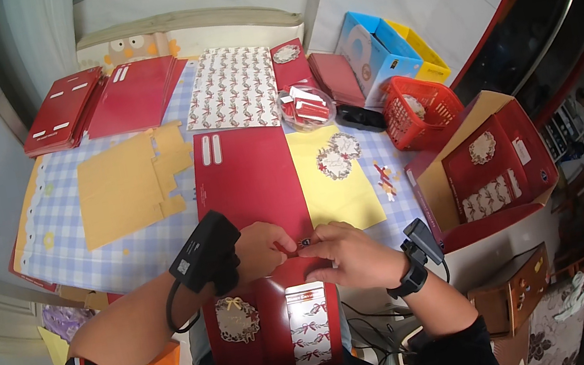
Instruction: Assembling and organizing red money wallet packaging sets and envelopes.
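Note:
My left hand (263, 250) and my right hand (345, 255) meet over the near edge of the table, fingers pinched together. Between their fingertips is something small, partly red, too small and hidden to name. Under and beyond the hands lies a red card sheet (248, 178) with two white oblong marks at its far end. On my lap, just below the hands, rests a red packet (277, 341). It has a wreath-shaped tag (238, 319) with a small bow and a bright panel (310, 328) patterned with ribbon bows.
Stacks of red folders (64, 109) and a bow-patterned sheet (230, 88) lie at the back. Right of centre are a yellow sheet (345, 196) with wreath cutouts, a clear bowl (307, 108), a red basket (420, 111) and an open carton (489, 171). Brown card (121, 185) lies left.

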`<action>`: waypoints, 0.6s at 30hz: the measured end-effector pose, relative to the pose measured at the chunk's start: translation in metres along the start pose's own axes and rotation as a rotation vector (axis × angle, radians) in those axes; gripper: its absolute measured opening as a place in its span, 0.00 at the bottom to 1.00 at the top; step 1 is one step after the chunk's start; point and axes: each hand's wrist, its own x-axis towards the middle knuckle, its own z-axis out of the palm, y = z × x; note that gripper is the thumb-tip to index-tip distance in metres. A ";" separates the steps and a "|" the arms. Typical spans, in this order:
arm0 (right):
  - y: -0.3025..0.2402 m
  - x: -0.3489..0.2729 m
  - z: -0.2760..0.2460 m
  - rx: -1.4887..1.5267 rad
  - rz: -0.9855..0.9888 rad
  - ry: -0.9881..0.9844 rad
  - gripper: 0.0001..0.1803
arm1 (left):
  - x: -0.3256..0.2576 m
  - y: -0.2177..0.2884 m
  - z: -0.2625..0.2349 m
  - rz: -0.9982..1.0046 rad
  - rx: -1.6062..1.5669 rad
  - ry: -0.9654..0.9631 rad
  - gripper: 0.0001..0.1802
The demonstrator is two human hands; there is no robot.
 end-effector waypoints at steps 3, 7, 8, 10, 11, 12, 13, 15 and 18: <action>0.001 0.004 -0.004 -0.007 0.001 -0.061 0.18 | 0.004 0.004 0.001 -0.096 0.010 -0.012 0.17; 0.000 0.004 -0.006 -0.022 0.017 -0.085 0.20 | 0.016 0.005 0.002 -0.038 0.051 -0.055 0.18; -0.001 0.004 -0.006 -0.048 0.027 -0.091 0.21 | 0.018 0.009 0.001 -0.049 0.065 -0.091 0.19; -0.001 0.001 -0.003 -0.064 0.000 -0.061 0.20 | 0.023 0.013 0.002 -0.064 0.075 -0.103 0.19; 0.000 0.000 -0.001 -0.081 -0.021 -0.030 0.20 | 0.025 0.015 0.002 -0.076 0.085 -0.121 0.20; -0.001 0.000 -0.002 -0.081 -0.019 -0.031 0.20 | 0.026 0.018 0.002 -0.075 0.083 -0.122 0.20; -0.002 0.000 -0.003 -0.086 -0.013 -0.029 0.19 | 0.026 0.022 0.002 -0.102 0.094 -0.138 0.20; -0.001 -0.001 -0.003 -0.090 -0.009 -0.025 0.19 | 0.025 0.025 0.002 -0.129 0.107 -0.153 0.20; 0.001 -0.001 -0.002 -0.108 -0.021 -0.054 0.18 | 0.025 0.023 0.002 -0.164 0.020 -0.179 0.20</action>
